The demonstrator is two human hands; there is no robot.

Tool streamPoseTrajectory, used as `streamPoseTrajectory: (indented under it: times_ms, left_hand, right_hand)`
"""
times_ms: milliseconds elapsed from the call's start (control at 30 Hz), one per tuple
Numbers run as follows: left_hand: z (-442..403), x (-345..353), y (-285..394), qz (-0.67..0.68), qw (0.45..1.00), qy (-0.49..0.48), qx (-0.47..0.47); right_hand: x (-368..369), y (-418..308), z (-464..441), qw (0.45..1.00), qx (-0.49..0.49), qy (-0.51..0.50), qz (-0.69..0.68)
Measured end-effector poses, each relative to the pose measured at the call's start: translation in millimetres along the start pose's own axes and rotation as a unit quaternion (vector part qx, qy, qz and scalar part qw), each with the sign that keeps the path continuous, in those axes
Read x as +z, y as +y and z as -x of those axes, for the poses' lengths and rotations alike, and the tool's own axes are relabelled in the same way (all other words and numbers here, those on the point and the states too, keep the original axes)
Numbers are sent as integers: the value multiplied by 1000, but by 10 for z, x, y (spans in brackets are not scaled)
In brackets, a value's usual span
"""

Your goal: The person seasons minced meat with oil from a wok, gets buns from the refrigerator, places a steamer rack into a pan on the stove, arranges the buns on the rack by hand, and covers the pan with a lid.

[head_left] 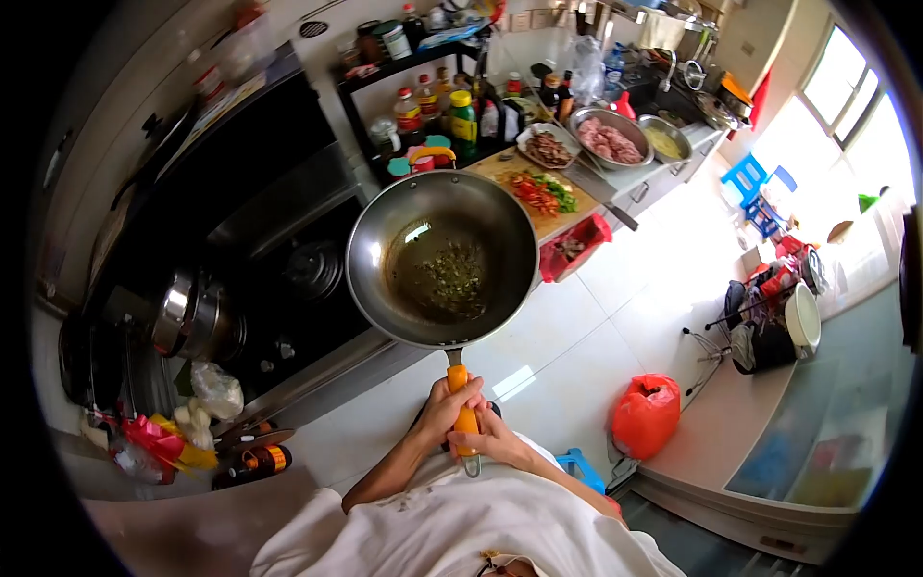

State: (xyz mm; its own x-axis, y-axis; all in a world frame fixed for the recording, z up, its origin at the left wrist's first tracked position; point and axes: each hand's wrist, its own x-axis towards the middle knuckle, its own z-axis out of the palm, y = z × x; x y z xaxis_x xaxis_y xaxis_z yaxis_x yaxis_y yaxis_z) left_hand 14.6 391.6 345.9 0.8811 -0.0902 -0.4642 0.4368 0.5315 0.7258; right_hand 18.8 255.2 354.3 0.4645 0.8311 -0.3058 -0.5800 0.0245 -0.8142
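Note:
Both of my hands grip the orange handle of a large steel wok (pixel 385 226), which is lifted off the stove. My left hand (pixel 442 408) wraps the handle nearer the pan, fingers closed. Further down, toward my body, my right hand (pixel 492 438) is closed round the same handle. Chopped green bits (pixel 454 277) lie in some oily liquid at the bottom of the wok. The wok is between the stove and the counter, over the floor's edge. A small orange grip (pixel 433 154) shows on its far rim.
The black gas stove (pixel 312 269) is at left, with a steel pot (pixel 197 322) on it. A cutting board (pixel 495 171) holds chopped peppers; a knife (pixel 620 213) juts past the counter edge. Bowls of raw meat (pixel 609 137) stand behind. A red bag (pixel 646 415) sits on the floor.

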Motion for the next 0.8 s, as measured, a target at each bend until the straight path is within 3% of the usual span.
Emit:
streamPoseTrajectory:
  times_ms: [200,300,500,600,667,800]
  left_hand:
    - [-383,522,-107,-54,998,-26,-18]
    - [-658,786,-105,-63,997,-34,-40]
    - [-1332,1210,48,-60,994,-91,-32]
    - [-1936,1538,275,-60,993,-93,-36]
    - [-2203,1710,292,-41,993,-107,-33]
    - [-2714,2184,392,4,993,-118,-20]
  right_hand:
    - [-467,-30,307,998,-34,55,-8]
    - [-724,-233,445,998,-48,40,-23]
    - [-1298,-692,425,990,-72,108,-58]
    - [-1968,-779,170,984,-103,123,-77]
    - [-2257,-1260,148,992,-67,93,-52]
    - [-2634,-1729,364,988,-72,134,-32]
